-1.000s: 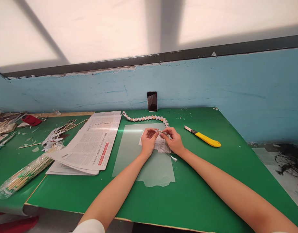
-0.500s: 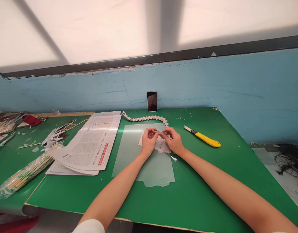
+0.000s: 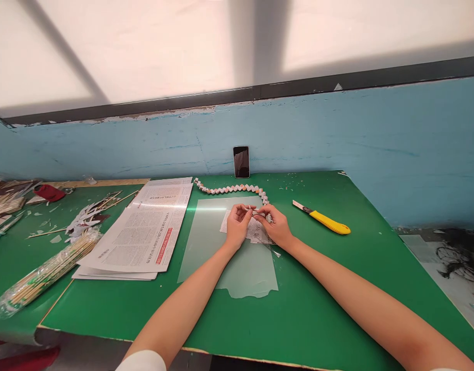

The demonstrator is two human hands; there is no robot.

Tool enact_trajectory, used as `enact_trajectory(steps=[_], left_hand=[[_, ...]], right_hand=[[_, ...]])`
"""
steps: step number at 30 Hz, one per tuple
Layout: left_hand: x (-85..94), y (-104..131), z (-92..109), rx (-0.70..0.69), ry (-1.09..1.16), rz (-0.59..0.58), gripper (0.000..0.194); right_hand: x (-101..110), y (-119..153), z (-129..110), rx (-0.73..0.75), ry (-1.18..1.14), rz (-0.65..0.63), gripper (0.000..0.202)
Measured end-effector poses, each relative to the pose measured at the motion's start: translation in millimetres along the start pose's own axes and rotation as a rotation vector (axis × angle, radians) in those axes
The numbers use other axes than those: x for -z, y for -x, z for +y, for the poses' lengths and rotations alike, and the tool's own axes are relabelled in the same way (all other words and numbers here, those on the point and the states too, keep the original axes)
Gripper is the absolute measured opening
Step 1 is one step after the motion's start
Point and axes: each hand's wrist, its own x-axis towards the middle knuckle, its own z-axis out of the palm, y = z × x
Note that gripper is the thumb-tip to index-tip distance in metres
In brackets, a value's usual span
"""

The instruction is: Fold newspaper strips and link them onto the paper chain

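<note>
A zigzag chain of folded paper (image 3: 231, 189) curves over the green table from the back and runs down to my right hand. My left hand (image 3: 239, 224) and my right hand (image 3: 273, 224) meet, fingertips pinched on a small folded paper piece (image 3: 254, 211) at the chain's near end. The fingers hide much of that piece. Below them, newspaper pieces (image 3: 260, 233) lie on a translucent sheet (image 3: 237, 268). A small clear strip (image 3: 276, 253) lies by my right wrist.
A yellow utility knife (image 3: 329, 221) lies to the right, blade out. Newspapers (image 3: 144, 226), bagged sticks (image 3: 47, 273) and paper scraps (image 3: 82, 221) are on the left. A phone (image 3: 241, 162) leans on the blue wall behind the green table (image 3: 318, 319).
The fingers of my right hand have shifted slightly on the paper piece, and a bit more of it shows between the hands. The chain and the knife have stayed in place.
</note>
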Motion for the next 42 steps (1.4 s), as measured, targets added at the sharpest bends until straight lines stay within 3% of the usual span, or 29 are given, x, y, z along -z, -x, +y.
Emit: enact_trajectory(steps=[9, 20, 36, 42], left_hand=[[1.7, -1, 3, -0.001, -0.049, 0.096, 0.028], [4.1, -2, 0, 0.004, -0.059, 0.152, 0.028], [4.5, -5, 1, -0.015, -0.061, 0.117, 0.028], [10.3, -11, -6, 0.099, -0.031, 0.099, 0.035]], right_hand=[[-1, 2, 1, -0.075, -0.035, 0.025, 0.023], [-1, 1, 0, -0.033, -0.010, -0.007, 0.013], [0, -1, -4, 0.015, 0.003, -0.048, 0.011], [-1, 2, 0, -0.013, 0.015, -0.007, 0.009]])
